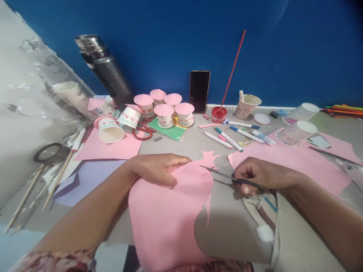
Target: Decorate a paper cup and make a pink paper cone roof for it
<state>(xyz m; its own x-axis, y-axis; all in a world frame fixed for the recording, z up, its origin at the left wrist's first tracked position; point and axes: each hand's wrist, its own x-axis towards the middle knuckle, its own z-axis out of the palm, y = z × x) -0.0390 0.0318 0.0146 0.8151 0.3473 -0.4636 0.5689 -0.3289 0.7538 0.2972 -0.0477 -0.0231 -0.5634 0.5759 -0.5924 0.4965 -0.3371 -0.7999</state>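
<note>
My left hand (157,168) grips a large sheet of pink paper (167,215) at its upper edge, the thumb lying on top and some fingertips out of sight. A big rounded cutout runs along the sheet's right side, where a thin strip hangs down. My right hand (253,175) is closed around the handles of a pair of scissors (224,174), whose loops are partly hidden. Their blades reach left to the paper's upper right edge, beside a jagged pink scrap (209,156).
Several paper cups with pink cone roofs (164,111) stand behind, near red-handled scissors (143,133). Markers (229,139), a red paint pot (218,113), a phone (200,90) and a steel flask (104,64) sit farther back. More pink paper (297,162) lies right; purple paper (87,181) left.
</note>
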